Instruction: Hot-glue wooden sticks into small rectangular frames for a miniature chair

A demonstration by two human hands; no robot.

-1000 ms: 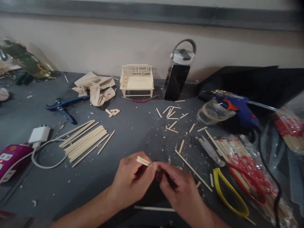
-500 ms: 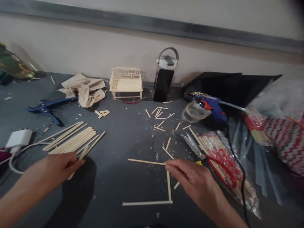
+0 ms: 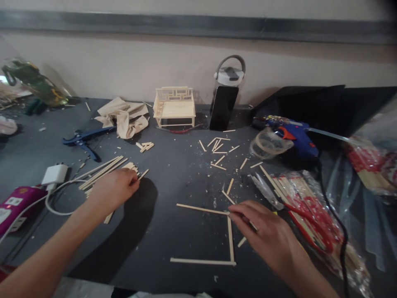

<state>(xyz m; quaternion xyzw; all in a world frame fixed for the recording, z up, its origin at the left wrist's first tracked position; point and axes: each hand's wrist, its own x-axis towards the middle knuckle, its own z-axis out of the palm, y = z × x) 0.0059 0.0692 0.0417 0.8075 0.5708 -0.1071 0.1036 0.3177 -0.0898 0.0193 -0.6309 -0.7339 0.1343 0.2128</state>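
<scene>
My left hand (image 3: pixel 116 184) is over a bundle of thin wooden sticks (image 3: pixel 104 171) on the dark table. Its fingers are closed around a wooden stick (image 3: pixel 143 174), whose far end pokes out past the knuckles. My right hand (image 3: pixel 257 223) pinches the right end of a stick lying crosswise (image 3: pixel 201 208). That end meets the top of an upright-running stick (image 3: pixel 230 240), whose lower end joins another crosswise stick (image 3: pixel 201 261), forming a three-sided frame. A short stick piece also shows under my right palm.
A small wooden model bench (image 3: pixel 174 108) stands by the wall, left of a bottle and a phone (image 3: pixel 223 108). A blue glue gun (image 3: pixel 297 136) rests over a clear cup. Scissors (image 3: pixel 310 227) and bagged sticks lie right; blue pliers (image 3: pixel 82 140) and a purple power strip (image 3: pixel 21 207) left.
The view has shifted left. My left hand has moved forward and right over the sticks, its fingers now curled down. My right hand stays at the frame's corner.
</scene>
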